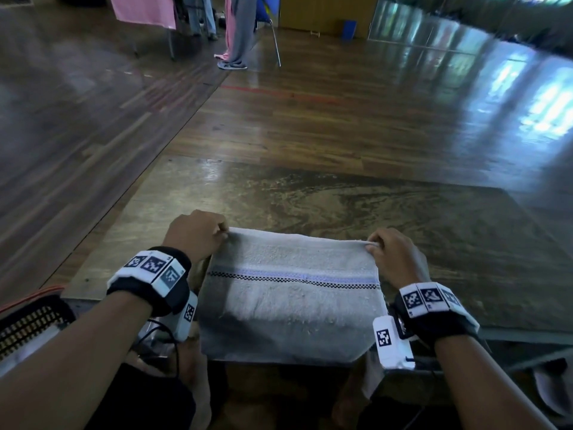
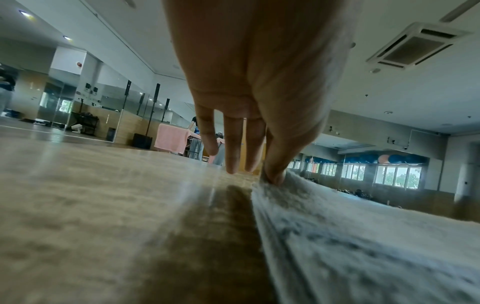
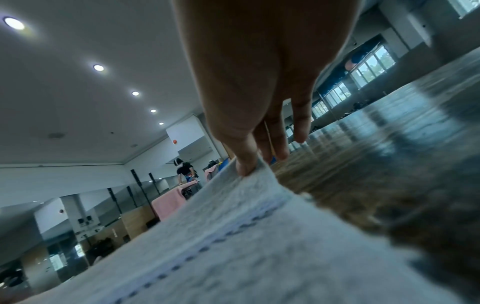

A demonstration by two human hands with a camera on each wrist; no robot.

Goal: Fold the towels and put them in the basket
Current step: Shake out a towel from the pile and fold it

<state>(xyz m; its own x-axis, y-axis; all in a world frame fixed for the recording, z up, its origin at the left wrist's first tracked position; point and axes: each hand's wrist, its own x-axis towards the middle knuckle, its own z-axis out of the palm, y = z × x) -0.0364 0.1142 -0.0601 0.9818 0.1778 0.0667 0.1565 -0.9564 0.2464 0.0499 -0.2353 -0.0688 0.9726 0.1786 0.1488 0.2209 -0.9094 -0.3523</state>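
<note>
A white towel (image 1: 291,293) with a blue and black checked stripe lies on the near edge of the table (image 1: 341,200), its lower part hanging over the front. My left hand (image 1: 198,231) pinches the towel's far left corner between thumb and forefinger. My right hand (image 1: 393,252) pinches the far right corner the same way. In the left wrist view the left hand (image 2: 272,176) holds the towel (image 2: 363,236) edge, other fingers hanging straight. In the right wrist view the right hand (image 3: 246,168) holds the towel (image 3: 233,246) corner. A black mesh basket (image 1: 28,327) sits at the lower left.
The brown tabletop stretches bare beyond the towel. A wooden floor (image 1: 341,103) lies behind it. At the back stand a pink-covered table (image 1: 142,10), a chair (image 1: 273,35) and a person's legs (image 1: 238,35). An orange cable (image 1: 34,293) runs near the basket.
</note>
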